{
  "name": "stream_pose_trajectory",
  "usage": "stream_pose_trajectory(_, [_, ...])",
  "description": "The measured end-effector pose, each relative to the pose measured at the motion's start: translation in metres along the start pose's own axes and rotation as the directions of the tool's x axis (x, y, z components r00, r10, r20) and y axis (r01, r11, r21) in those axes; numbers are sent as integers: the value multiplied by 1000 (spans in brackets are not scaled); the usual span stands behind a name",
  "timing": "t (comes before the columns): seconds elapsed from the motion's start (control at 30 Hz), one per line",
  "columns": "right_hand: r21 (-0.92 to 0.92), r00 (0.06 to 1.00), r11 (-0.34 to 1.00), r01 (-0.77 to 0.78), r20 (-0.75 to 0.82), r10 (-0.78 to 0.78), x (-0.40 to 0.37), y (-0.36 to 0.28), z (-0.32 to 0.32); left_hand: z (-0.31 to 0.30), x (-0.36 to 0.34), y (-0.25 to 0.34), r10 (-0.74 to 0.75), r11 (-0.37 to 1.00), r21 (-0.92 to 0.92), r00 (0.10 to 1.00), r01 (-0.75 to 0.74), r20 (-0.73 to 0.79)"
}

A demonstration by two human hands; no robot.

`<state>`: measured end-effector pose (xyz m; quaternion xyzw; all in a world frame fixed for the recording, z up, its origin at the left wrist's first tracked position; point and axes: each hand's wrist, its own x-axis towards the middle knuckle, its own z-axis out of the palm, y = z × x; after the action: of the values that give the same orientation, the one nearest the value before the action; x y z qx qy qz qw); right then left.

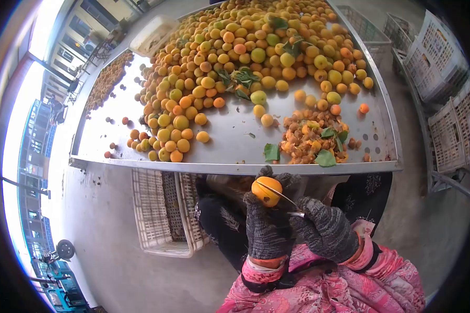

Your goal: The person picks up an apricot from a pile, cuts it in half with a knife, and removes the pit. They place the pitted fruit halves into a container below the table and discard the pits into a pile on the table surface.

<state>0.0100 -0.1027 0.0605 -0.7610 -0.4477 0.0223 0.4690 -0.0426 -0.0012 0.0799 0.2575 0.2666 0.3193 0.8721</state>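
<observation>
An orange-yellow apricot [265, 194] is held up in the fingers of my left hand [266, 229], just in front of the table's near edge. My right hand [326, 229] is closed round the handle of a small knife [284, 196]. The knife's thin blade lies across the apricot, along a dark line in its skin. Both hands wear dark grey knitted gloves. Beyond them on the metal table [235, 141] lies a heap of whole apricots [214, 68], yellow to orange with a few greenish ones. Closer, at the right, is a pile of pits and torn pulp [314, 135] with green leaves.
A white plastic crate [164, 214] stands on the floor below the table's front, left of my legs. Stacked crates [436, 57] stand at the right. A pale container [154, 35] sits at the table's far left, near a spread of small brown pits [107, 81].
</observation>
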Motion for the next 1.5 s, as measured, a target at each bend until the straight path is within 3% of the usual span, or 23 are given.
stream_pose_trajectory(0.2, [17,999,999,44,-14,-43,5,-2,0,-3,-3,-4,-3,993,114,995,14,-95])
stream_pose_trajectory(0.33, [53,998,998,35,50,-38,1,6,3,-9,-3,-8,-39,997,69,997,44,-64])
stream_pose_trajectory(0.4, [79,995,996,38,92,-46,3,6,-2,-23,-2,-15,12,985,169,999,-19,44])
stream_pose_trajectory(0.47, [99,990,995,34,133,-48,3,7,-7,-36,-1,-22,31,980,193,999,-38,43])
stream_pose_trajectory(0.53, [-47,967,977,210,157,-200,1,9,-12,-39,-1,-23,56,975,212,998,-63,40])
stream_pose_trajectory(0.63, [120,961,989,88,250,-116,11,5,-29,-38,1,-3,-3,952,302,982,-55,188])
stream_pose_trajectory(0.7, [139,942,990,27,328,-71,26,-2,-47,-19,2,12,-80,878,474,954,-70,288])
stream_pose_trajectory(0.77, [152,913,988,-38,406,-27,28,-5,-48,-27,3,10,-75,899,432,947,-71,312])
stream_pose_trajectory(0.83, [314,975,942,-119,218,50,19,-2,-31,-28,-1,3,-63,917,391,940,-78,334])
stream_pose_trajectory(0.87, [314,975,942,-118,218,50,10,2,-20,-24,-5,-9,-5,970,237,967,-57,254])
stream_pose_trajectory(0.9, [217,983,969,-121,161,87,-2,5,-8,-22,-9,-18,38,996,76,986,-51,161])
stream_pose_trajectory(0.97, [115,988,985,-132,100,120,-6,7,-1,-25,-9,-29,16,996,81,990,-28,141])
stream_pose_trajectory(1.03, [69,993,991,113,-27,-112,-1,9,-3,-34,-7,-37,-2,996,86,993,-8,119])
stream_pose_trajectory(1.07, [67,994,992,109,-30,-108,-3,10,-4,-31,-6,-32,-7,996,88,993,-4,121])
stream_pose_trajectory(1.13, [171,998,983,-66,31,62,-11,15,-7,-22,-4,-9,-54,932,361,978,-24,202])
stream_pose_trajectory(1.17, [171,998,983,-67,34,62,-9,16,-13,-19,-2,-1,-53,933,360,978,-23,200])
stream_pose_trajectory(1.23, [162,974,985,54,209,-88,6,17,-31,-13,3,11,-137,870,494,966,12,218])
stream_pose_trajectory(1.27, [161,974,986,53,208,-86,9,16,-34,-15,2,10,-139,870,493,966,14,218])
stream_pose_trajectory(1.33, [-31,922,952,306,258,-288,13,14,-35,-21,-1,8,-72,866,495,960,-74,270])
stream_pose_trajectory(1.37, [-32,923,952,304,255,-287,7,13,-22,-19,-2,2,-74,865,497,960,-74,271])
stream_pose_trajectory(1.4, [184,990,980,78,103,-98,-5,13,1,-15,-6,-10,29,865,492,987,-104,157])
stream_pose_trajectory(1.43, [414,992,903,-112,-3,125,-11,13,12,-12,-7,-19,137,862,487,990,-140,42])
stream_pose_trajectory(1.5, [346,994,932,-111,18,112,-10,11,8,-24,-2,-33,117,900,417,992,-127,49])
